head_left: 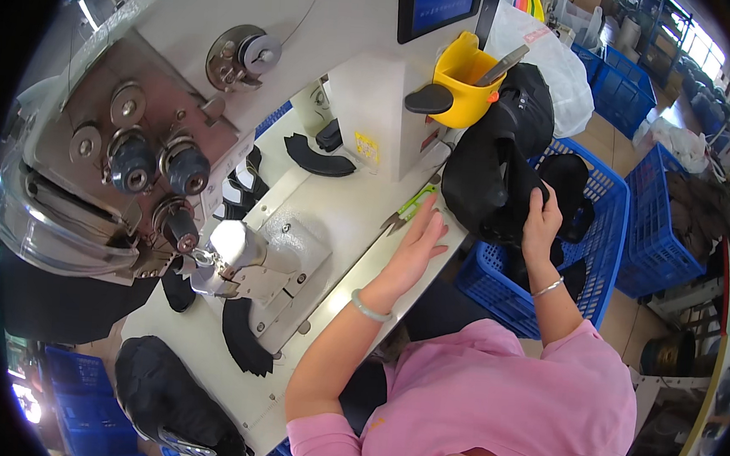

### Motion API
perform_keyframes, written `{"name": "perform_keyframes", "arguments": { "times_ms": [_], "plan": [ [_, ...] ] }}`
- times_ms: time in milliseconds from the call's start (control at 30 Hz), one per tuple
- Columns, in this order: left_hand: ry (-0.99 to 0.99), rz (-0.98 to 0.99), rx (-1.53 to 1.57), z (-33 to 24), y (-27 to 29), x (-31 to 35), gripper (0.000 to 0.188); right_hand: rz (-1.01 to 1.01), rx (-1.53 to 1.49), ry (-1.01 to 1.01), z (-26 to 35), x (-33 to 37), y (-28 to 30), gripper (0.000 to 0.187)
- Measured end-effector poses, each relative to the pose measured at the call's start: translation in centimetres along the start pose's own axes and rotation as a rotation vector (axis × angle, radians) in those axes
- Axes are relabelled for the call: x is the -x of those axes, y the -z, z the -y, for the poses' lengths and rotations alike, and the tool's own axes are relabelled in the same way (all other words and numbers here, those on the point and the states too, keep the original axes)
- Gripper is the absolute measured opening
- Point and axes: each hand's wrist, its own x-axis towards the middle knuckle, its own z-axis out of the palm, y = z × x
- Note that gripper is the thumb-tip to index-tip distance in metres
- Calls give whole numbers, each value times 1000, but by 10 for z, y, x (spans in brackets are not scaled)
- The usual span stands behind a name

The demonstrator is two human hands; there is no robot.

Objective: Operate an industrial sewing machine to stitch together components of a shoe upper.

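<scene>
My right hand (540, 229) grips the edge of a black cap-like fabric piece (486, 181) at the table's right end, its fingers curled over the rim. My left hand (416, 249) is open with fingers stretched out, just left of that piece; whether it touches it I cannot tell. Beside the left fingers lie green-handled thread snips (417, 203) on the white sewing table (340, 289). Left of my hands stands the sewing machine (365, 86), with a metal plate (281, 294) under its head. Curved black fabric strips (244, 338) lie near this plate.
A blue crate (616, 243) with black pieces stands at the table's right. A yellow holder (468, 77) with a tool in it is fixed to the machine beside a screen (437, 7). Another black cap-like piece (167, 396) lies at the table's near left. More blue crates (661, 246) stand farther right.
</scene>
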Motion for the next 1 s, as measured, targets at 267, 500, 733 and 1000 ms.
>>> {"name": "perform_keyframes", "arguments": {
  "times_ms": [267, 500, 733, 1000],
  "plan": [
    [83, -91, 285, 2, -4, -57, 59, 35, -780, -553, 2, 1, 5, 30],
    [88, -108, 149, 13, 21, -96, 27, 112, -1162, -609, -31, -18, 49, 36],
    [14, -365, 130, -2, 21, -114, 46, 238, -1118, -255, 24, -33, 61, 52],
    [-129, -296, -59, -14, 33, -30, 54, 657, -331, 488, 86, -10, 2, 32]
  ]
}}
